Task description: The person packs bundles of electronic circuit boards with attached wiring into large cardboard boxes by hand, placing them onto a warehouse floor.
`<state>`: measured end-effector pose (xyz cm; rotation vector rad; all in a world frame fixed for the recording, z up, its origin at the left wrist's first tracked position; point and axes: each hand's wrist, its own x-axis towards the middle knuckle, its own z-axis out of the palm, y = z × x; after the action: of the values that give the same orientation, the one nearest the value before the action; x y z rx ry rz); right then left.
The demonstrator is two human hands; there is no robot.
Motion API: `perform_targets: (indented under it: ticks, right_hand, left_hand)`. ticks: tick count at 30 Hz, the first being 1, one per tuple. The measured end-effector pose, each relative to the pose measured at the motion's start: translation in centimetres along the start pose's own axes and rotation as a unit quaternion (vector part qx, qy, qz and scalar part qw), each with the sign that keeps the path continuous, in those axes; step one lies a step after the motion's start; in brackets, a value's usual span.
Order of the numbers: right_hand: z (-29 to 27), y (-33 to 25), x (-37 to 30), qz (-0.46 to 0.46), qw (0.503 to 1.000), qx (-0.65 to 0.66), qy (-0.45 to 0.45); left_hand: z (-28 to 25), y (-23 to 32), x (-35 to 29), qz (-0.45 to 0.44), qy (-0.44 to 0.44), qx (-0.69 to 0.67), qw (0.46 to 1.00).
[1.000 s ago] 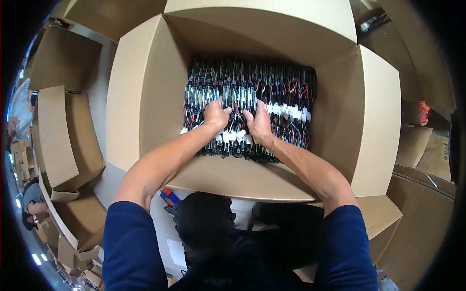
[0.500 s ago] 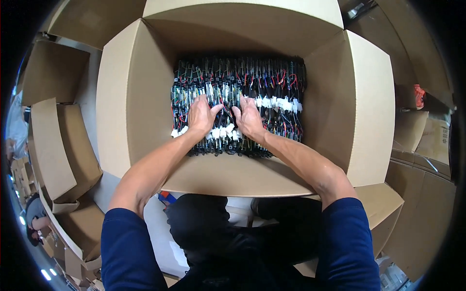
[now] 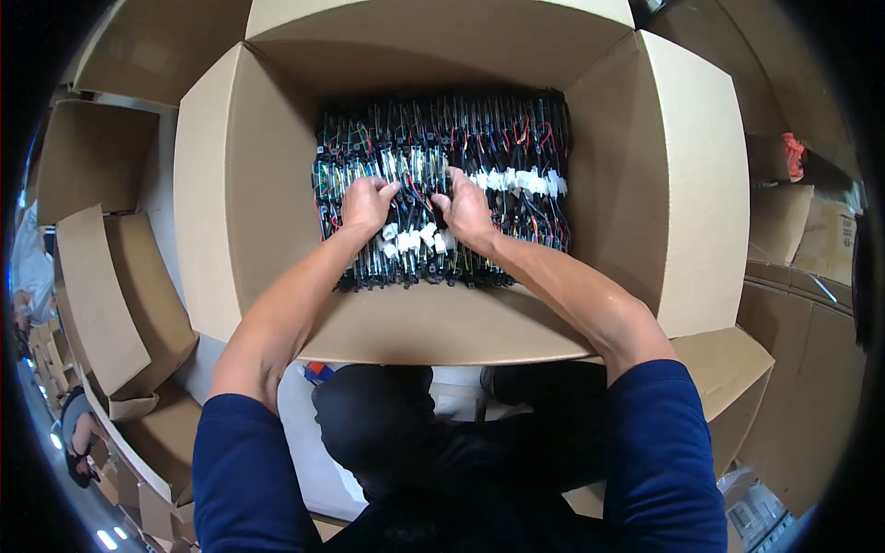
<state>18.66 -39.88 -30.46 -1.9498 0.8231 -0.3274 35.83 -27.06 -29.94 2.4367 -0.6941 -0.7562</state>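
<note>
A large open cardboard box (image 3: 461, 323) holds tightly packed rows of thin black strips with wires (image 3: 516, 120), standing on edge. Red, green and yellow wires and white connectors (image 3: 516, 181) show among them. Over the left-middle part, my left hand (image 3: 366, 205) has its fingers curled down into the strips, thumb toward the right. Facing it, my right hand (image 3: 468, 207) presses in from the other side, fingers pointing away and thumb inward. A section of strips between the hands is gripped from both sides; my fingertips are partly hidden among them.
Box flaps stand out at the left (image 3: 205, 184) and right (image 3: 705, 184). Other open cartons (image 3: 101, 304) stand at the left, and stacked cardboard (image 3: 793, 387) at the right. A person (image 3: 78, 433) is at the far left edge.
My left hand has curled its fingers more and drawn slightly left and nearer its row of strips. The view has shifted a little; the right hand stays in about the same place.
</note>
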Motion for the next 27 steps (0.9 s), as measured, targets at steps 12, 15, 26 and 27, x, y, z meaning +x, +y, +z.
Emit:
perform_targets:
  ticks: [12,15,26,27]
  right_hand:
    - [-14.0,-8.0,0.7,-0.094,0.938,-0.248,-0.224]
    - [-28.3,-16.9,-8.8,-0.140,0.965,-0.115,-0.187]
    - [-50.4,4.0,-65.5,0.336,0.899,-0.270,0.077]
    - [-47.4,4.9,-65.8,0.423,0.855,-0.299,0.044]
  left_hand:
    - [-7.6,4.6,0.9,0.041,-0.131,-0.041,0.990]
    - [-12.8,7.5,-4.5,0.085,-0.164,-0.196,0.963]
    - [-10.1,16.8,-28.0,0.325,-0.198,-0.063,0.923]
    - [-10.5,17.4,-29.6,0.320,-0.198,-0.024,0.926]
